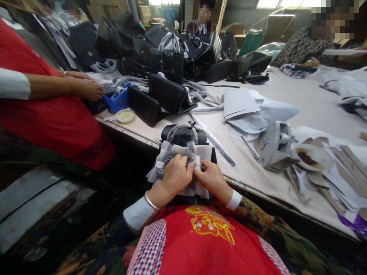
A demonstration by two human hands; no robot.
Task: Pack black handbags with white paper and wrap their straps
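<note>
L hand (175, 176) & R hand (211, 178) together, both pinching white wrap (204, 152) on black bag (183, 134) just beyond; I think best pull it tight.

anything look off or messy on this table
Yes. A round white piece right of the hands bears a brown stain, amid loosely heaped card scraps. The black bag sits at the table edge; left hand and right hand grip its bunched white wrapping.
</note>
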